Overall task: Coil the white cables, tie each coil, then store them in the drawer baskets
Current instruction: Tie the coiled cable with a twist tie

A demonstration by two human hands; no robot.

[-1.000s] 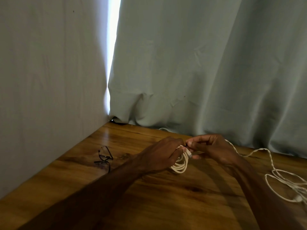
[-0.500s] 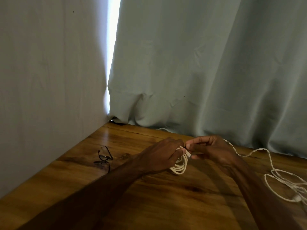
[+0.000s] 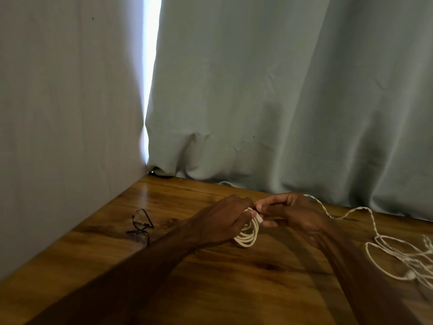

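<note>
Cable coil, smooth white loops in curled left grip, right grip pinching its end, glossy wooden table

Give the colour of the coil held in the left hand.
The coil is creamy white, shown best in the head view.

On the brown wooden desk, the left hand and right hand meet near the middle, both holding the coiled white cable between them. A tangle of thin black wire ties lies at 9 o'clock from the hands, well apart. The loose white twisted cord sprawls at 4 o'clock. The pale cloth curtain hangs at the desk's 12 o'clock edge, and the pale wall panel stands at its 9 o'clock side.
</note>
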